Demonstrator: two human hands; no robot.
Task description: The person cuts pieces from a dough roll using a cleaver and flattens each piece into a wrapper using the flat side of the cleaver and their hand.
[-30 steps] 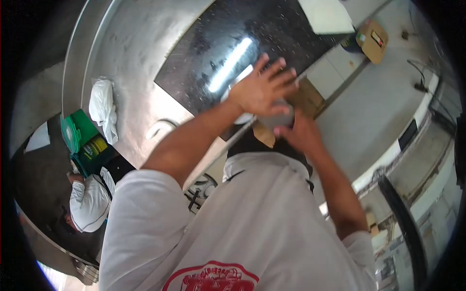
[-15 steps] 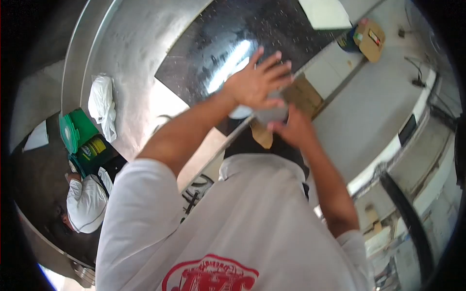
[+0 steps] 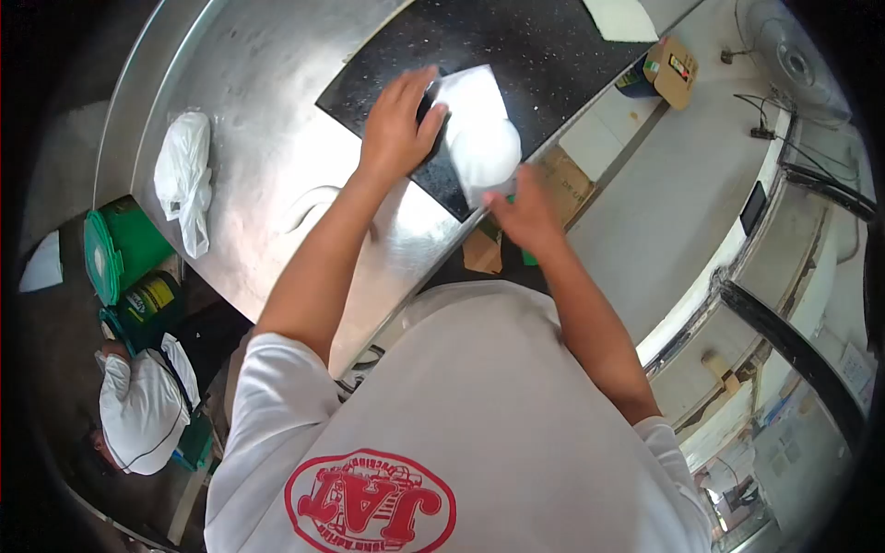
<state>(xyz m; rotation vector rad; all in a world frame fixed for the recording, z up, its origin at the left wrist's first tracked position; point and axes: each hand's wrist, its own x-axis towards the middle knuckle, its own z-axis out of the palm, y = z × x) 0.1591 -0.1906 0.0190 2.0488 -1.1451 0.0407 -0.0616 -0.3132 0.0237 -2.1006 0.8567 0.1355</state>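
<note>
A pale, flat packet [image 3: 472, 97] with a round white shape [image 3: 486, 152] at its lower end lies over the dark speckled board [image 3: 544, 55]. My left hand [image 3: 395, 127] is at the packet's upper left edge, palm down, thumb apart from the fingers. Its fingertips are partly hidden by a dark patch. At the packet's lower right corner is my right hand [image 3: 529, 214], slightly blurred, with thumb and fingers closed round the edge.
The steel counter [image 3: 249, 83] holds a white plastic bag [image 3: 184, 170]. Cardboard [image 3: 564, 184] lies beyond the counter edge, and a brown-lidded bin [image 3: 676, 74] stands upper right. Another person in white [image 3: 143, 410] is at lower left, beside green bins [image 3: 138, 244].
My left hand has moved left from its spread pose over the board. The round thing between my hands now shows as white, on the packet over the board. The view has shifted.
</note>
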